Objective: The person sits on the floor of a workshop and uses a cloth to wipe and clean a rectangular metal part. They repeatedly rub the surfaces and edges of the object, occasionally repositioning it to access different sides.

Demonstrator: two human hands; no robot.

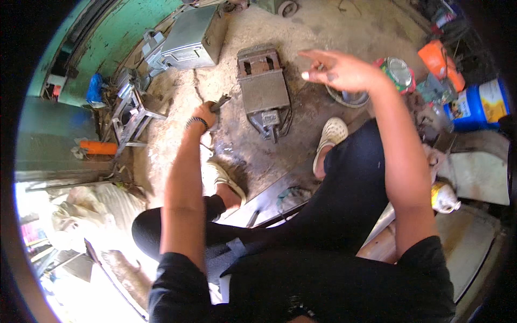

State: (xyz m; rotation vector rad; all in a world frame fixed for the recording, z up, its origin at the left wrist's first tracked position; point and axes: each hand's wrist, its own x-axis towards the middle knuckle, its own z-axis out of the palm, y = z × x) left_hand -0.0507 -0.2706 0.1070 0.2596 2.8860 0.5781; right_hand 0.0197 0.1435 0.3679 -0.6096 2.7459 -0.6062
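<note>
My left hand, with a dark braided band at the wrist, is closed around a short dark metal tool with a forked tip; its exact kind does not show. To its right on the floor lies a heavy, worn metal block that looks like a machine vise, with two slots at the far end and a screw end towards me. My right hand is raised to the right of the block, fingers stretched leftward and nothing visible in them. Partly hidden beneath it is a round dish.
At the far left stand a grey metal box and a small metal stand. An orange cylinder lies farther left. On the right are an open tin, an orange object, a blue bucket and a white bottle.
</note>
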